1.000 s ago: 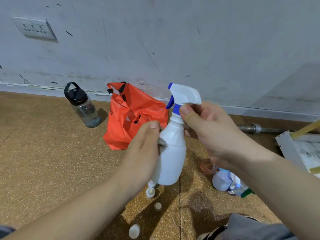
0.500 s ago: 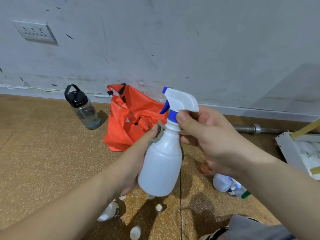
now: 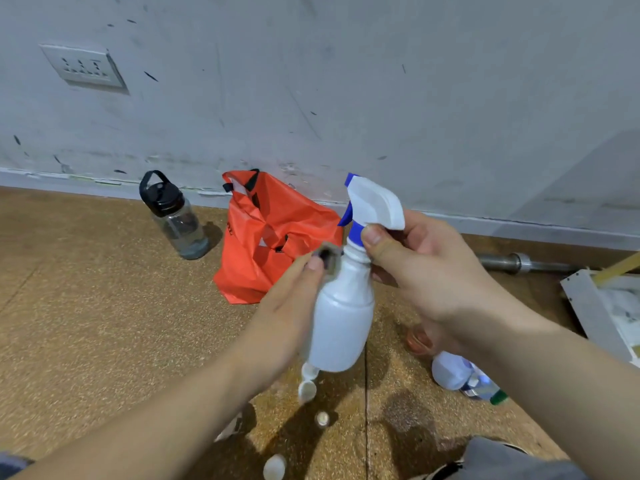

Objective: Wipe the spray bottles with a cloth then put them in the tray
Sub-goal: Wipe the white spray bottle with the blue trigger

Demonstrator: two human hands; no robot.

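From the head camera, the white spray bottle (image 3: 343,317) is held upright in the air above the brown cork-like floor (image 3: 86,323), in the middle of the view, well short of the grey wall (image 3: 346,81) behind it. The right hand (image 3: 426,271) is closed around its neck just under the blue and white trigger head (image 3: 374,204), thumb in front. The left hand (image 3: 291,317) lies flat against the left side of the bottle with a small grey cloth (image 3: 328,258) pressed between its fingertips and the bottle's shoulder. To the left the floor lies bare and wide up to the skirting, broken only by a clear water bottle (image 3: 178,223) with a black lid near the wall and an orange bag (image 3: 273,237) just beside it, behind the left hand. The right side is tighter: a metal bar (image 3: 519,263) runs along the wall, the white tray (image 3: 588,306) sits at the right edge, only partly in view, and a second spray bottle (image 3: 457,370) lies on its side under the right forearm. Small white caps (image 3: 306,389) are scattered on the floor straight below the held bottle. Compared with half a second ago, the bottle hangs a little more upright, and the left hand with the cloth is at much the same height near the shoulder; a second ago it was lower, against the body.
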